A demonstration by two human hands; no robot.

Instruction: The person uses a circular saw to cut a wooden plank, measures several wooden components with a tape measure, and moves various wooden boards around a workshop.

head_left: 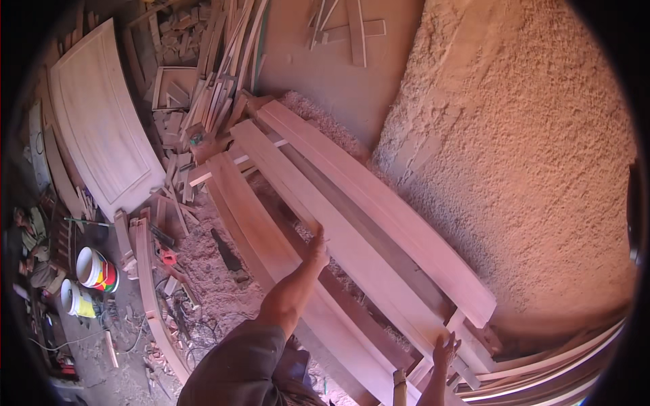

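The left hand (317, 249) was at the middle board's (371, 267) edge; whether its fingers gripped, I couldn't tell. That board, between two others, seemed stiff, heavyish, best held near both ends; the right hand (445, 352), fingers spread, was by its lower end.

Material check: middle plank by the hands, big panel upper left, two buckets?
Middle plank: likely bare wood; matte, no gloss, though pinkish light tints it.
Big panel: probably wood, pale, seemingly unvarnished, with moulded borders; a veneer or board core can't be ruled out.
Larger bucket and smaller bucket: probably plastic; smooth white walls, coloured patches outside.
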